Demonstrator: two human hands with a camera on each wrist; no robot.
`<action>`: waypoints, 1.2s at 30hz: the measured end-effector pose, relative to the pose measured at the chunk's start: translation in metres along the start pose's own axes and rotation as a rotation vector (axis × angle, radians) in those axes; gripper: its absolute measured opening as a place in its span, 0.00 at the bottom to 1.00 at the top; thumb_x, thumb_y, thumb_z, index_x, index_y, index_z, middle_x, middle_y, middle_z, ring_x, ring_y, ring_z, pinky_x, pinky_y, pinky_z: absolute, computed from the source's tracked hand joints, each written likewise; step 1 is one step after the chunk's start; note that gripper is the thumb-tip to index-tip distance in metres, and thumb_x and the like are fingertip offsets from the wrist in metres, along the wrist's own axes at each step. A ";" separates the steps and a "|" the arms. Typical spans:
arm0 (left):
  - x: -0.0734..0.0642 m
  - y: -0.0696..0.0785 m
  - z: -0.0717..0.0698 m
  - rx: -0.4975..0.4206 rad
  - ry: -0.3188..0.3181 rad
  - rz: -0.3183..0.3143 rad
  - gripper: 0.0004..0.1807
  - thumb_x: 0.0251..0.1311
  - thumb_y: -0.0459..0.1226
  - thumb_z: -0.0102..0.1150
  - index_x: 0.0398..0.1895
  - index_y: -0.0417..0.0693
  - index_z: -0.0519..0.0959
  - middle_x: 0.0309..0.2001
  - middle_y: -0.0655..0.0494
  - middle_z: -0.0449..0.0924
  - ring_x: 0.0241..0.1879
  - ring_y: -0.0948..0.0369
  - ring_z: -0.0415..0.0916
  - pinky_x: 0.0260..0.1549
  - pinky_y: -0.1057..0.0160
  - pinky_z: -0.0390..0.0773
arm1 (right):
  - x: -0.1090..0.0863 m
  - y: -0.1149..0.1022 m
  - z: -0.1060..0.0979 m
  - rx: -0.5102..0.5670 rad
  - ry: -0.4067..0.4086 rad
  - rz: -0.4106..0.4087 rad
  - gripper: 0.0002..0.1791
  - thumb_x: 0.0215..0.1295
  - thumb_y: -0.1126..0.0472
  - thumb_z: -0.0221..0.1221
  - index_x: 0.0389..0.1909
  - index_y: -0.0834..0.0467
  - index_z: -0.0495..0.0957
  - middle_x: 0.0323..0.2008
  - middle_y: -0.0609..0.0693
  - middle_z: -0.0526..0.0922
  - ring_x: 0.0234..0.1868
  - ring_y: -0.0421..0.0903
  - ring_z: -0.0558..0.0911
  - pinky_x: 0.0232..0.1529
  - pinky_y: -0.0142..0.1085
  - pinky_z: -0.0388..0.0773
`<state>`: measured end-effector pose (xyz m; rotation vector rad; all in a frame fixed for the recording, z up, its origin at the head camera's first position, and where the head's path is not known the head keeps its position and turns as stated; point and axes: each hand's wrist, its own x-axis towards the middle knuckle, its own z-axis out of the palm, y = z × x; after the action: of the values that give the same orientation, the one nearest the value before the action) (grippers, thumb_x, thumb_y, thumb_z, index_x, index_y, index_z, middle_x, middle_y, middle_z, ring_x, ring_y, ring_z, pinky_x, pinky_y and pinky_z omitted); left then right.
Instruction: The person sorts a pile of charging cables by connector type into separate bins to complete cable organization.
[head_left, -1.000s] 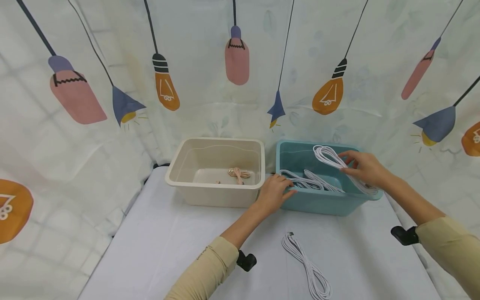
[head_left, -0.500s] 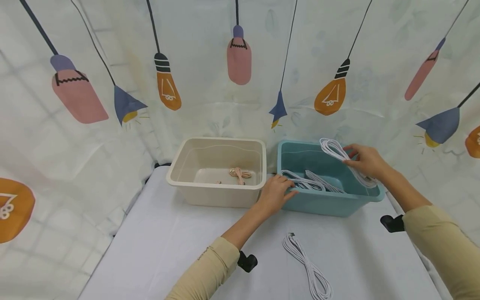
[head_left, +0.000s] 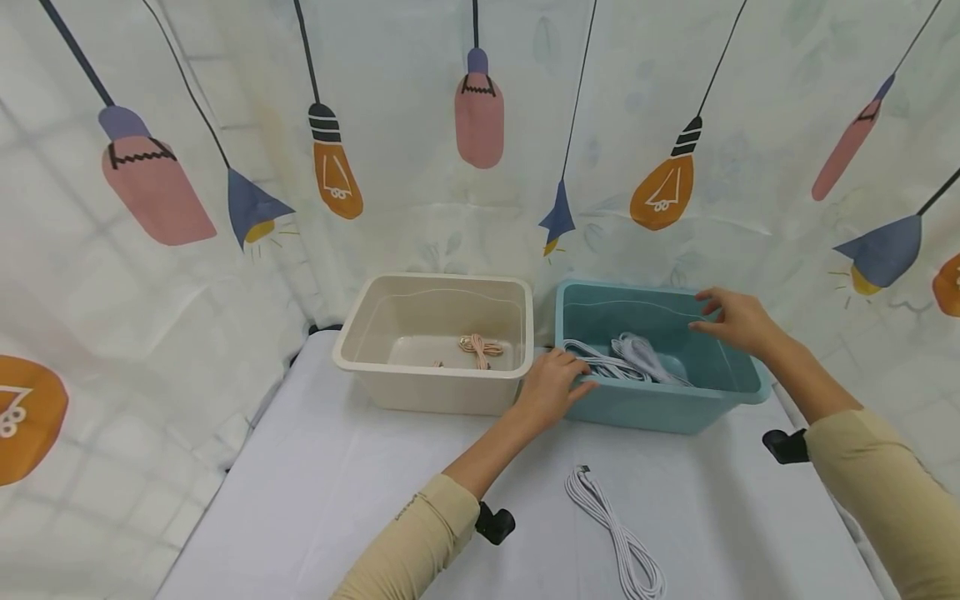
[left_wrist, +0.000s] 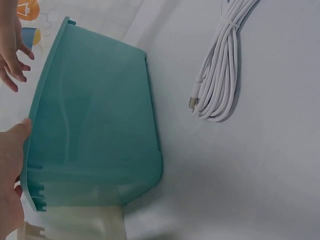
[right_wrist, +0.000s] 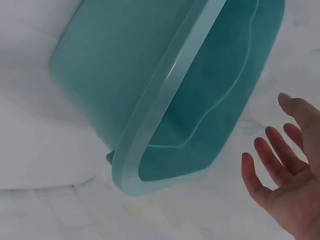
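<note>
The teal plastic bin [head_left: 637, 408] stands at the back right of the table. My left hand [head_left: 551, 385] grips its front left rim, with the thumb along the outside edge. Over the bin's right end, my right hand [head_left: 738, 321] is held with its fingers apart and nothing between them. In the right wrist view that hand [right_wrist: 287, 170] shows a bare palm. A blurred white coiled cable [head_left: 639, 353] is in the bin, beside other white cable bundles [head_left: 600, 360]. Another white coiled cable [head_left: 615, 529] lies on the table in front; the left wrist view shows its metal plug.
A cream bin [head_left: 427, 393] stands immediately left of the teal one and holds a few small peach-coloured cable bundles [head_left: 478, 348]. A white cloth covers the table [head_left: 337, 500]. Behind the bins hangs a curtain [head_left: 420, 225] printed with lamps.
The right hand has let go of the white coiled cable, which has dropped into the teal bin onto the other bundles. The left hand has stayed on the rim.
</note>
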<state>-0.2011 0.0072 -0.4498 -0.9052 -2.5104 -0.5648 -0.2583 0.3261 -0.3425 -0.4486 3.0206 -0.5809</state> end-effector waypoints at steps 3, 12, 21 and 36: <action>0.000 0.000 0.000 0.004 -0.008 -0.006 0.13 0.69 0.48 0.69 0.45 0.51 0.88 0.42 0.58 0.88 0.45 0.59 0.82 0.48 0.61 0.80 | -0.003 0.000 0.000 -0.002 0.025 -0.009 0.29 0.72 0.63 0.65 0.64 0.78 0.69 0.51 0.79 0.80 0.47 0.72 0.82 0.47 0.62 0.84; -0.001 -0.001 -0.002 0.009 0.012 0.002 0.11 0.68 0.47 0.71 0.44 0.50 0.88 0.41 0.58 0.88 0.44 0.59 0.82 0.48 0.62 0.80 | -0.015 -0.009 0.002 0.027 0.093 -0.063 0.26 0.72 0.63 0.66 0.63 0.75 0.72 0.49 0.76 0.83 0.47 0.72 0.83 0.45 0.62 0.84; 0.000 0.001 -0.005 -0.006 -0.004 -0.007 0.12 0.69 0.47 0.69 0.45 0.49 0.89 0.42 0.57 0.89 0.46 0.58 0.82 0.49 0.61 0.81 | -0.031 -0.022 0.005 0.066 0.091 -0.078 0.25 0.72 0.64 0.66 0.63 0.74 0.73 0.49 0.75 0.83 0.47 0.69 0.84 0.44 0.61 0.85; 0.001 0.001 -0.002 0.003 0.001 0.002 0.12 0.68 0.47 0.69 0.44 0.49 0.88 0.40 0.57 0.88 0.44 0.59 0.82 0.49 0.62 0.81 | -0.066 -0.036 0.035 0.108 0.165 -0.170 0.23 0.66 0.67 0.71 0.59 0.70 0.78 0.41 0.62 0.87 0.38 0.57 0.85 0.30 0.33 0.79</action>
<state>-0.2005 0.0073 -0.4480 -0.9063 -2.5083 -0.5609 -0.1825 0.3007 -0.3633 -0.6896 3.1034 -0.8264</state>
